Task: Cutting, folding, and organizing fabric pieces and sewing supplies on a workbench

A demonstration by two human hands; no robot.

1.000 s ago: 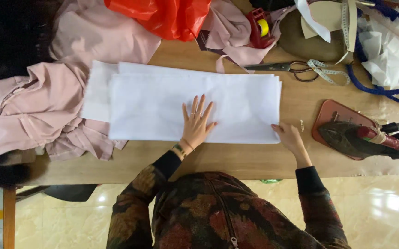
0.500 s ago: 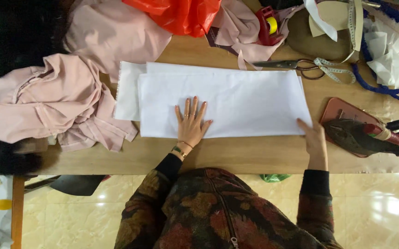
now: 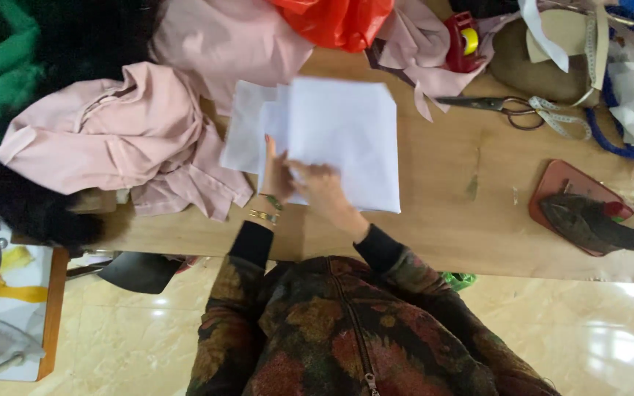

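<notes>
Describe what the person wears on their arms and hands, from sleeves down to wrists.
Both arms are in a dark floral-patterned jacket, reds and ochres on black, with plain black cuffs showing at the wrists. The left hand has thin gold-coloured bangles and a greenish band at the wrist, and reddish nail polish. The right hand is bare, with no jewellery visible. A zip runs down the jacket's front.

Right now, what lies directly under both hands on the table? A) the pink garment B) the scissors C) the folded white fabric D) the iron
C: both the left hand and the right hand rest on the folded white fabric; the pink garment, scissors and iron lie apart from them.
</notes>
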